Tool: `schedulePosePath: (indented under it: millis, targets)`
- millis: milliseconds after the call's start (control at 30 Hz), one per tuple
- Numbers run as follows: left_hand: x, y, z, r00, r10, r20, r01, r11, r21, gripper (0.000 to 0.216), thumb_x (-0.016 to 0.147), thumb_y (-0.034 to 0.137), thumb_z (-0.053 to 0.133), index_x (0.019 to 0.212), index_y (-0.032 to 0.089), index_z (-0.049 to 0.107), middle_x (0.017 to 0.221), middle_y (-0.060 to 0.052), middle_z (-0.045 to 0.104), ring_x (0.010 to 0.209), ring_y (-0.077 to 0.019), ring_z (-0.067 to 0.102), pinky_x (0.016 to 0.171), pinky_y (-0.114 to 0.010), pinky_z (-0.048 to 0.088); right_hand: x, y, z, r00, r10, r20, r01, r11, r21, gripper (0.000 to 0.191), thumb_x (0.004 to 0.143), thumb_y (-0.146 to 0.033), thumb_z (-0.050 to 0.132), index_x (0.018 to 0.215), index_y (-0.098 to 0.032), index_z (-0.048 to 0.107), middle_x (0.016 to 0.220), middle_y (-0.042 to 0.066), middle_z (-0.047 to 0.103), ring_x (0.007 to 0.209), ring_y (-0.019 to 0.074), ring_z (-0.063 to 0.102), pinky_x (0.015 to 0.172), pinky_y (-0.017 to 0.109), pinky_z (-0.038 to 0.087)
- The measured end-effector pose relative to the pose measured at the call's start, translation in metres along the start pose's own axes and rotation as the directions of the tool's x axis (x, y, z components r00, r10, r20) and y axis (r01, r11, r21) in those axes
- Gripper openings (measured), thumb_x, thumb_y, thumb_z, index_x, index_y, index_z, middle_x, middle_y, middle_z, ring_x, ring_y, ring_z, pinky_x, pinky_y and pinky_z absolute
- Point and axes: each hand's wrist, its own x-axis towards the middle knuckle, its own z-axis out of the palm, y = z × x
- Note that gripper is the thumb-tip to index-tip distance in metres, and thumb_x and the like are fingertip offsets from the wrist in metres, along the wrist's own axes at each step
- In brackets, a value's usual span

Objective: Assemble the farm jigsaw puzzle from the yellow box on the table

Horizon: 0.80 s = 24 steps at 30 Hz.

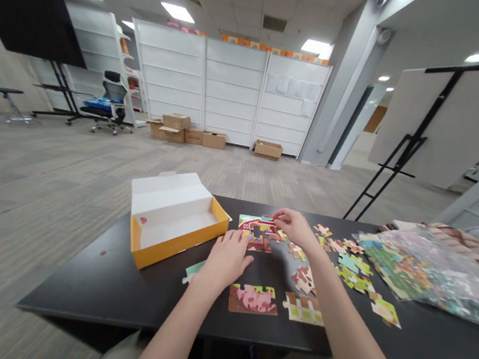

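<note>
My left hand [227, 257] lies flat on the black table [94, 278], fingers stretched, fingertips beside a small joined cluster of puzzle pieces [258, 243]. My right hand [293, 225] is curled over the far edge of a joined red-barn puzzle section [252, 223], fingertips pinched on a puzzle piece there. Several loose pieces [352, 271] lie to the right of my right forearm. A pink pig section [253, 299] and a striped section [303, 309] rest near the table's front edge.
An open yellow box with a white inside [174, 218] stands at the left of the table. A clear plastic bag of puzzle pieces [428, 270] lies at the right. Behind are an easel board [441, 116], cardboard boxes [188, 130] and an office chair [109, 104].
</note>
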Motion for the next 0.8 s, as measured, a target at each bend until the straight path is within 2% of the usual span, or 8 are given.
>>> schedulePosePath:
  millis: [200, 533, 667, 800]
  targets:
    - [-0.004, 0.002, 0.010, 0.998, 0.023, 0.063, -0.024, 1.000, 0.006, 0.049, 0.098, 0.047, 0.051, 0.138, 0.020, 0.055, 0.142, -0.016, 0.056, 0.132, -0.0346, 0.049, 0.108, -0.052, 0.041, 0.019, 0.012, 0.030, 0.992, 0.059, 0.110, -0.040, 0.985, -0.167, 0.013, 0.083, -0.019, 0.061, 0.090, -0.021, 0.072, 0.074, 0.000, 0.077, 0.063, 0.0155, 0.069, 0.059, 0.024, 0.050]
    - [-0.005, 0.005, 0.011, 0.998, 0.015, 0.058, -0.018, 0.999, 0.047, 0.047, 0.096, 0.045, 0.054, 0.134, 0.018, 0.056, 0.140, -0.018, 0.057, 0.131, -0.0367, 0.050, 0.106, -0.053, 0.042, 0.019, 0.024, 0.036, 0.997, 0.023, 0.076, 0.005, 0.939, -0.343, 0.017, 0.083, -0.017, 0.064, 0.090, -0.023, 0.078, 0.087, 0.005, 0.076, 0.080, 0.0199, 0.069, 0.077, 0.029, 0.050]
    - [-0.006, 0.006, 0.010, 0.998, 0.011, 0.063, -0.014, 0.999, 0.048, 0.048, 0.096, 0.045, 0.054, 0.135, 0.017, 0.056, 0.141, -0.019, 0.056, 0.131, -0.0370, 0.049, 0.107, -0.053, 0.041, 0.015, 0.024, 0.039, 0.999, -0.023, 0.049, 0.041, 0.923, -0.383, 0.020, 0.087, -0.023, 0.065, 0.102, -0.022, 0.078, 0.099, 0.008, 0.073, 0.085, 0.0198, 0.067, 0.082, 0.030, 0.049]
    - [-0.007, 0.005, 0.010, 0.998, 0.014, 0.062, -0.017, 0.999, 0.044, 0.051, 0.097, 0.045, 0.054, 0.138, 0.016, 0.054, 0.144, -0.019, 0.054, 0.134, -0.0373, 0.048, 0.109, -0.054, 0.040, 0.010, 0.023, 0.037, 0.984, -0.109, 0.143, 0.158, 0.905, -0.395, 0.019, 0.087, -0.027, 0.067, 0.102, -0.022, 0.078, 0.098, 0.007, 0.072, 0.082, 0.0185, 0.065, 0.081, 0.028, 0.049]
